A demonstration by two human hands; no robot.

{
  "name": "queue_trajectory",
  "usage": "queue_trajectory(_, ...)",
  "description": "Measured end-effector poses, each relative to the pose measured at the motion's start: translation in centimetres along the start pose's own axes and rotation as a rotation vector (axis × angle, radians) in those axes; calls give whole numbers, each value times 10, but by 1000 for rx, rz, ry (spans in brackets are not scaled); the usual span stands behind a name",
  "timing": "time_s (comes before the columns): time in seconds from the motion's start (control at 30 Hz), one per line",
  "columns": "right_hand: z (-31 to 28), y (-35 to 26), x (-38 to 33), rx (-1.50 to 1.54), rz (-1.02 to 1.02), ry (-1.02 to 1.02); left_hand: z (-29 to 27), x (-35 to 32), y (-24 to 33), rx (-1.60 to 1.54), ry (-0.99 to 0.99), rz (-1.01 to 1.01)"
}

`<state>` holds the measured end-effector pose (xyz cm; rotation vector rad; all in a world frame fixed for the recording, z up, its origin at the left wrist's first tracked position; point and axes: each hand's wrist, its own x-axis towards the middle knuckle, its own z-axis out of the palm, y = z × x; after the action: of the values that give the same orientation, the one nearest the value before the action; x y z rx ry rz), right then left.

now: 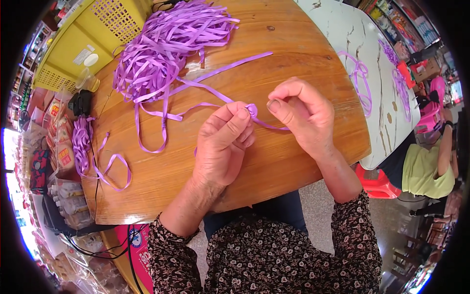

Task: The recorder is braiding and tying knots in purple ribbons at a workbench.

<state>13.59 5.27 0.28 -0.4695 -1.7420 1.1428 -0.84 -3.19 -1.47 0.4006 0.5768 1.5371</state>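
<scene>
My left hand [223, 142] is closed over the table, its thumb pressed against the fingers on a purple ribbon [252, 110]. A small loop or knot of it stands out at the fingertips. To the right of that, my right hand [306, 115] is curled, thumb and forefinger brought close together; anything between them is too small to make out. From the loop, the ribbon runs right and passes out of sight at the right hand's lower edge. A large heap of purple ribbons [169, 46] lies beyond, with loose strands trailing toward my hands.
A yellow basket [78, 41] stands at the far left of the wooden table [298, 54], with a clear plastic cup [88, 81] beside it. A ribbon bundle [82, 142] hangs near the left edge. More ribbons lie on a white table [387, 98]. A person [431, 169] and red stool [374, 183] are right.
</scene>
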Motion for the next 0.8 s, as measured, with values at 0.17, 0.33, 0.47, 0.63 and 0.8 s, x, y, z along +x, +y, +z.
queue_trajectory(0.17,3,-8,1,-336,-334,-74,0,0,1,38,15,40)
queue_trajectory(0.33,7,-4,0,-430,-365,-63,4,-2,0,67,18,72)
queue_trajectory(0.47,7,0,-1,-484,-418,-45,4,-1,0,97,47,47)
queue_trajectory(0.63,4,-4,0,-405,-339,-93,3,0,1,121,93,0)
queue_trajectory(0.8,-1,1,-4,-9,-21,-80,12,-4,2,378,56,124)
